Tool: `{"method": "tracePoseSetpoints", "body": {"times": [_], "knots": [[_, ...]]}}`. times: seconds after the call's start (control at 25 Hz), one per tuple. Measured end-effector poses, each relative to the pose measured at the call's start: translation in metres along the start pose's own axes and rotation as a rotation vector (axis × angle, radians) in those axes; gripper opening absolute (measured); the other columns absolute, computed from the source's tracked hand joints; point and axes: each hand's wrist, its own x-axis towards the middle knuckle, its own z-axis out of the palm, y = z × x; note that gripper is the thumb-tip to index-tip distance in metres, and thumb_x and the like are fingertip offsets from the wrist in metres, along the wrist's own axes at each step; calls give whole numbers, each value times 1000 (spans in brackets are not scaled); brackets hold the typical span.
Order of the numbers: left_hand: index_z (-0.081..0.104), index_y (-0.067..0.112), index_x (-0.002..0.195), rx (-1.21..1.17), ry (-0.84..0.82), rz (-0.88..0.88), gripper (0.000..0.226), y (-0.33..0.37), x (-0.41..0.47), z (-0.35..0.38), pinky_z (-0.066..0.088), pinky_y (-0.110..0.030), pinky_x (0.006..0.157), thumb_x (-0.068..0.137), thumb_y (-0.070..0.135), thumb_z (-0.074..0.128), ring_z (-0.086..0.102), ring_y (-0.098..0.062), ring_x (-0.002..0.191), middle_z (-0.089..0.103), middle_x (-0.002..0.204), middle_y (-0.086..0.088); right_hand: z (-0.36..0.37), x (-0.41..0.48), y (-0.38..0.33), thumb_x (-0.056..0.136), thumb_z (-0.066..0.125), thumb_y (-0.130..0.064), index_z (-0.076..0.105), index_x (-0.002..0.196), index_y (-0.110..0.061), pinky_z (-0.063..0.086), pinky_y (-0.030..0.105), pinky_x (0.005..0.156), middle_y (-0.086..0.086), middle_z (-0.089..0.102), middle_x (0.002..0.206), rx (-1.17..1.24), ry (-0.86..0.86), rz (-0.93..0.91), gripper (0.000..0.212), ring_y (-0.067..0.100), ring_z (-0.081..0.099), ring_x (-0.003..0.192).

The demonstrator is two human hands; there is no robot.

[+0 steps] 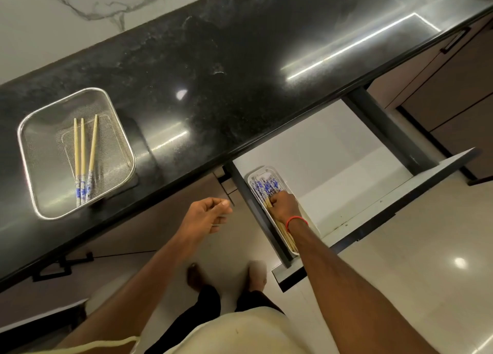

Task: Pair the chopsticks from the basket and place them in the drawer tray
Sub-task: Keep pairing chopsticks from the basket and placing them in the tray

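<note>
View: head, looking down on the counter [213, 73] edge and the open drawer [333, 151].
Basket [24, 132]: steel mesh, on counter, far left.
Basket sticks [83, 153]: three, lying near parallel, blue-patterned ends toward the near rim.
Tray [270, 168]: white, inside drawer, just beside its left wall.
Tray sticks [266, 187]: bundle laid lengthwise, patterned ends toward the counter.
Right hand [284, 205]: down in tray, fingers curled round tray sticks near mid-length; red band at wrist.
Left hand [206, 215]: in air below counter edge, between basket and drawer; fingers loosely curled, thumb near forefinger, nothing seen in it.
Step (judged): setting a pair into tray; one pair plus an odd stick to fetch.
Risk 1: release at a slant, so a stick rides the tray rim and drops to the drawer floor.
Risk 2: pulling curled fingers out drags neighbours askew, so pairs get mixed.
Risk 3: odd count in basket, so the last stick has no mate unless one is hidden; cannot tell.
</note>
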Motion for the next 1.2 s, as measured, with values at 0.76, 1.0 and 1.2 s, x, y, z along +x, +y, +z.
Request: {"method": "tracePoseSetpoints", "body": {"times": [0.76,1.0,1.2], "knots": [[71,16,109,59,-18,-21,24,-2,-7,-6,55,-44,94,99,35,62,72,-25,104,78,107,-2,17,-16,22,93,51,-12,67,112,-12,54,41,86,18,67,110,-207,99,-3,25,39,64,101],[71,14,108,30,-17,9,23,3,-11,-7,54,-41,88,100,32,61,72,-28,105,77,110,-6,9,-24,26,90,63,-19,66,113,-17,55,40,85,14,68,112,-197,87,14,23,34,65,99],[69,11,112,-14,-3,20,23,8,-19,-14,51,-39,84,100,29,60,71,-26,100,76,111,-8,-17,-37,-5,83,71,-46,70,101,-25,56,41,82,8,72,103,-41,189,-15,28,32,67,94]]}}
